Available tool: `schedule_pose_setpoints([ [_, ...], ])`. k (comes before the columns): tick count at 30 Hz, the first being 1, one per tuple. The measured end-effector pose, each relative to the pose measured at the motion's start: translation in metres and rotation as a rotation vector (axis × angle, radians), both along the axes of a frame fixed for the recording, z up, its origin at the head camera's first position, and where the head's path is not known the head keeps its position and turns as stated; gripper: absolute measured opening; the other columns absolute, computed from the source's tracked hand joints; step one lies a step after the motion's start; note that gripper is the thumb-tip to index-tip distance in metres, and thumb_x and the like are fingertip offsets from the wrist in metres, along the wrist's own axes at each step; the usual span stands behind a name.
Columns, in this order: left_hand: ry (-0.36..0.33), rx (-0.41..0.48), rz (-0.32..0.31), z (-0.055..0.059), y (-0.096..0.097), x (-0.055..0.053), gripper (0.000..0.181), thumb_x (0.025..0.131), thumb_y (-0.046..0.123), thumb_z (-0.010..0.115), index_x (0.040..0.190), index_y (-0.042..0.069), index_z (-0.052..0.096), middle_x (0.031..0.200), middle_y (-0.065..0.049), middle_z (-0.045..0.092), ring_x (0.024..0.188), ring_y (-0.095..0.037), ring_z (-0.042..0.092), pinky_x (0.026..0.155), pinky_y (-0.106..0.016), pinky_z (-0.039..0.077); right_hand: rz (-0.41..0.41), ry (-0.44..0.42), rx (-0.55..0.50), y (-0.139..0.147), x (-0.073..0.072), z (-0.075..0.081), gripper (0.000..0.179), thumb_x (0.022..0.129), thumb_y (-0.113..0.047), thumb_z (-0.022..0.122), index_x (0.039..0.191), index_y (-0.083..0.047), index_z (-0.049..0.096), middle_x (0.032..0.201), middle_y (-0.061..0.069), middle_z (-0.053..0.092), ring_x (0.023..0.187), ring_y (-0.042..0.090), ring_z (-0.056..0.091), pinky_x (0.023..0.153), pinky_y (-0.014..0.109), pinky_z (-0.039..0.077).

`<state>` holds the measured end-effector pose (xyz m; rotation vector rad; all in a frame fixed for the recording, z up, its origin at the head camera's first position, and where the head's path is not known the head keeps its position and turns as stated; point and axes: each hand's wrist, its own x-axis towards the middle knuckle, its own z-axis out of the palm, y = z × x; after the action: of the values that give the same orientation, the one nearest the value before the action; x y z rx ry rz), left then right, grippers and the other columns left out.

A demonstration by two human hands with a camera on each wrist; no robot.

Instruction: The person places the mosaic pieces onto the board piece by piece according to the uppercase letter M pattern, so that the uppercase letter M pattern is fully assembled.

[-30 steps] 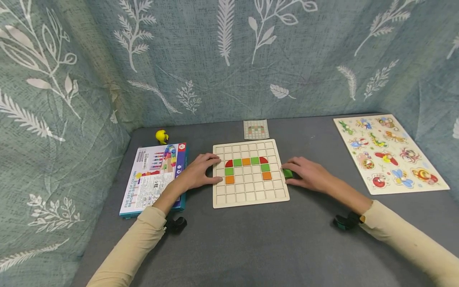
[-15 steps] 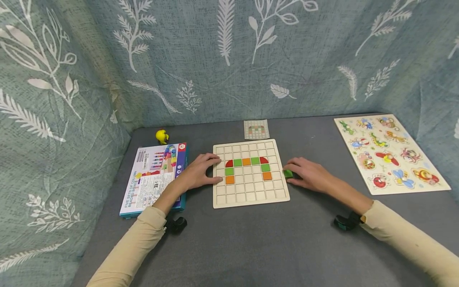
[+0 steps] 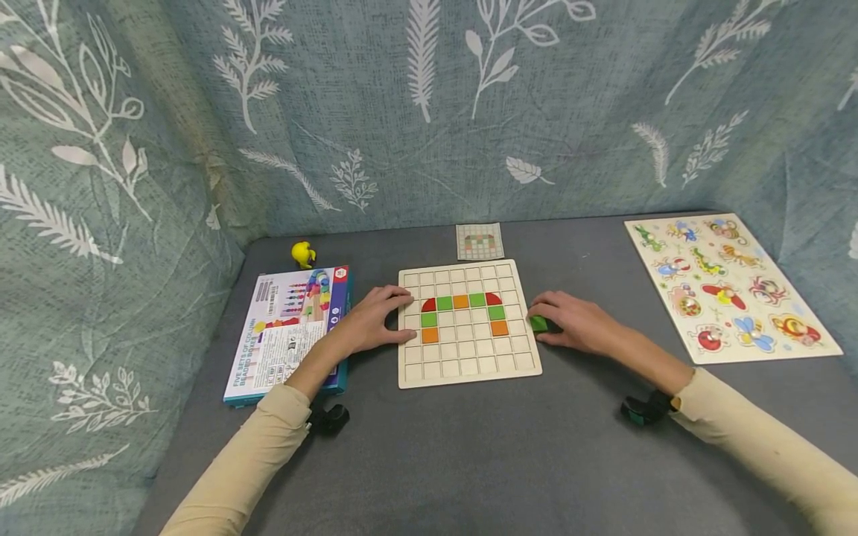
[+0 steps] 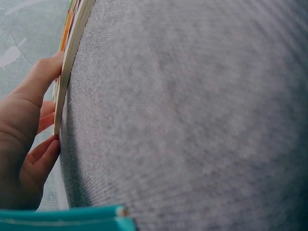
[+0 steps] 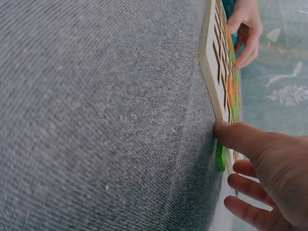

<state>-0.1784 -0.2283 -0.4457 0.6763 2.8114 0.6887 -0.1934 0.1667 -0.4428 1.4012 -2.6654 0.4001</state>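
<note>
A pale wooden grid board [image 3: 469, 376] lies on the table, with red, green and orange tiles [image 3: 460, 301] set in an arch on it. At its left edge rests my left hand [image 3: 367, 321], thumb on the board's margin and fingers spread along the side. My right hand [image 3: 578, 324] is at the right edge, thumb and fingers apart. Between them on the table sits a loose green piece [image 3: 538, 324], partly covered by the hand. The right wrist view shows the thumb at the board's edge beside the green piece [image 5: 221, 159], the other fingers loosely bent.
A small card [image 3: 479, 242] printed with a similar arch lies behind the board. To the left are a boxed toy set [image 3: 288, 327] and a yellow figure [image 3: 303, 255]. An insect puzzle board [image 3: 731, 286] lies at right. A patterned curtain [image 3: 402, 149] hangs behind the table.
My right hand has shifted very slightly away from the board and back towards it. The left hand, the board and its tiles stay as they were.
</note>
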Motion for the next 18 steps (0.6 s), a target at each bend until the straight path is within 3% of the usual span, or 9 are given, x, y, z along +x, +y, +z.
schedule_pose_setpoints([
  [12,-0.009,0.003,-0.001,-0.0010,0.0000,-0.0007,0.067,0.085,0.046,0.071,0.140,0.011,0.052,0.145,-0.007,0.045,0.135,-0.028,0.039,0.110,-0.050,0.038,-0.062,-0.054,0.074,-0.0011,0.0008,0.0015,0.038,0.083,-0.028,0.077,0.116,-0.013,0.065,0.101,0.003,0.065,0.085,0.017,0.059,0.067,0.035,0.051],
  [18,-0.001,-0.001,0.000,-0.0010,-0.0001,-0.0005,0.067,0.085,0.045,0.071,0.140,0.011,0.052,0.146,-0.007,0.045,0.135,-0.028,0.039,0.110,-0.050,0.038,-0.065,-0.052,0.082,-0.0019,0.0010,0.0023,0.037,0.083,-0.028,0.077,0.116,-0.013,0.066,0.103,0.003,0.065,0.087,0.016,0.060,0.067,0.035,0.052],
])
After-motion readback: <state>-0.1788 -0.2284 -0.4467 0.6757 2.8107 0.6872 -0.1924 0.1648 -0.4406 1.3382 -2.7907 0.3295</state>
